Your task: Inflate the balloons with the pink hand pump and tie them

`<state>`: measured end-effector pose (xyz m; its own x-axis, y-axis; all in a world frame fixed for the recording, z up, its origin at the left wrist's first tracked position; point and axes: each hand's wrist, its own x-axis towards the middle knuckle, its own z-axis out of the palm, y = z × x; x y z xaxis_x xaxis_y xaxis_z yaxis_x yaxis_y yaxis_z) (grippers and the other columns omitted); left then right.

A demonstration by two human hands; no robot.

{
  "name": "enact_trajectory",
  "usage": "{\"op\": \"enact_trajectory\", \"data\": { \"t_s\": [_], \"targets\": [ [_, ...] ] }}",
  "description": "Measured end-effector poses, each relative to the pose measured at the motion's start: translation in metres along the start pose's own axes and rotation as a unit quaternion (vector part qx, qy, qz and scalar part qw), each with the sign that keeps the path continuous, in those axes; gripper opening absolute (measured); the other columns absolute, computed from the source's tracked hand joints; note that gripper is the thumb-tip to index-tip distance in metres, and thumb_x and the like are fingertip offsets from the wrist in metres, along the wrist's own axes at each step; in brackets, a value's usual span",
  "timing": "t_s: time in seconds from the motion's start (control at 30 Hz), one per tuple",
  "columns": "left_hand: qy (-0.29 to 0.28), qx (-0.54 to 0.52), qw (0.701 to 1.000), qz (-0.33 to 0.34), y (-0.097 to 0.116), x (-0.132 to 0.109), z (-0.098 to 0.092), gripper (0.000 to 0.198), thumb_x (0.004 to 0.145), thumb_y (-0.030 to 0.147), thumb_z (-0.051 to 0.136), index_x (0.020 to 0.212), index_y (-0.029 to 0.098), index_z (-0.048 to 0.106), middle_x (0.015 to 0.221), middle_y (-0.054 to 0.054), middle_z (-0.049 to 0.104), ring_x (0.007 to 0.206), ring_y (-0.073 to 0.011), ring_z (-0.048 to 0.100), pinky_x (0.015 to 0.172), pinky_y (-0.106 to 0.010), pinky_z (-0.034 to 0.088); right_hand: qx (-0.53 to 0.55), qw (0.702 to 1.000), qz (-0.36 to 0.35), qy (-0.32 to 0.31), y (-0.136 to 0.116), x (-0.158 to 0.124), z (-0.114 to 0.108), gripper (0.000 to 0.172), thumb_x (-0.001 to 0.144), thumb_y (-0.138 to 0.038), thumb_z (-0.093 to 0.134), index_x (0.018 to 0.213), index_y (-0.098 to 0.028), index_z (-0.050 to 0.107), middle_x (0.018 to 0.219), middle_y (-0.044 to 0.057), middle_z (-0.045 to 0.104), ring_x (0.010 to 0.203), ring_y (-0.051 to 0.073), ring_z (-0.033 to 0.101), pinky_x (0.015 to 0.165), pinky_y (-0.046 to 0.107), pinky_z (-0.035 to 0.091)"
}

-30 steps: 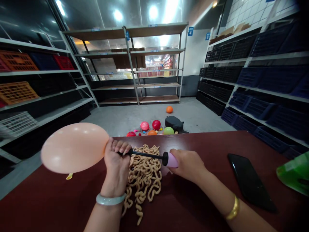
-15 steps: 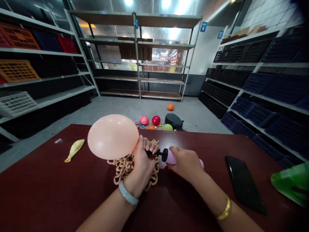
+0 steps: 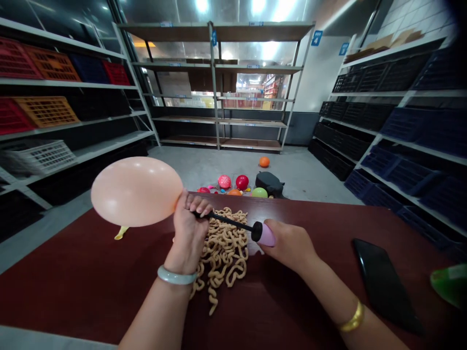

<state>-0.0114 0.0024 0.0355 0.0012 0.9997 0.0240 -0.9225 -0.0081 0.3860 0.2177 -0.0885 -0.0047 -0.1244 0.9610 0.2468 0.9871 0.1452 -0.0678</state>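
A peach balloon (image 3: 136, 192), swollen with air, juts left from my left hand (image 3: 191, 228). That hand is closed around the balloon's neck and the black nozzle end of a balloon pump; the join itself is hidden by the fingers. Between my hands stretches the pump's black rod, leading to its purple body (image 3: 267, 234), which my right hand (image 3: 292, 245) grips. Under the pump a tangled heap of tan rope (image 3: 224, 248) lies on the dark red table (image 3: 109, 287). A limp yellow balloon (image 3: 121, 233) shows partly below the peach one.
A black phone-like slab (image 3: 383, 282) lies at the right, near a green object (image 3: 450, 284) at the frame's edge. Beyond the table, several balloons and a dark grey bag (image 3: 269, 183) are on the floor. Shelves with crates (image 3: 49, 111) stand on both sides.
My left hand has moved left with the balloon, away from my right hand, and more of the pump's black rod shows. The peach balloon looks bigger and now partly covers the yellow one.
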Motion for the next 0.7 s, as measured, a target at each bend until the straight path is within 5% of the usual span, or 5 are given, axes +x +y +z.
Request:
{"op": "enact_trajectory", "data": {
  "t_s": [0.17, 0.57, 0.7],
  "targets": [
    [-0.007, -0.009, 1.000, 0.016, 0.007, 0.004, -0.006, 0.044, 0.090, 0.020, 0.053, 0.058, 0.020, 0.023, 0.044, 0.008, 0.025, 0.035, -0.0071, 0.030, 0.037, -0.021, 0.026, -0.010, 1.000, 0.002, -0.009, 0.005, 0.001, -0.003, 0.030, 0.079, -0.047, 0.060, 0.100, -0.026, 0.057, 0.089, 0.002, 0.070, 0.079, 0.022, 0.066, 0.059, 0.028, 0.034],
    [0.005, 0.035, 0.998, -0.042, -0.078, -0.039, 0.002, 0.045, 0.087, 0.037, 0.062, 0.058, 0.018, 0.032, 0.047, 0.007, 0.029, 0.039, -0.0072, 0.031, 0.041, -0.022, 0.028, -0.004, 1.000, 0.001, -0.021, -0.009, -0.003, -0.003, 0.030, 0.078, -0.045, 0.062, 0.099, -0.024, 0.055, 0.089, 0.004, 0.070, 0.077, 0.022, 0.066, 0.060, 0.028, 0.035],
    [0.009, 0.056, 0.997, -0.058, -0.090, -0.052, 0.007, 0.045, 0.084, 0.040, 0.066, 0.060, 0.019, 0.035, 0.048, 0.007, 0.030, 0.040, -0.0079, 0.034, 0.042, -0.023, 0.030, 0.020, 0.999, 0.003, -0.026, -0.016, -0.005, -0.005, 0.033, 0.077, -0.048, 0.064, 0.097, -0.023, 0.055, 0.089, 0.005, 0.070, 0.078, 0.022, 0.067, 0.059, 0.028, 0.036]
  ]
}}
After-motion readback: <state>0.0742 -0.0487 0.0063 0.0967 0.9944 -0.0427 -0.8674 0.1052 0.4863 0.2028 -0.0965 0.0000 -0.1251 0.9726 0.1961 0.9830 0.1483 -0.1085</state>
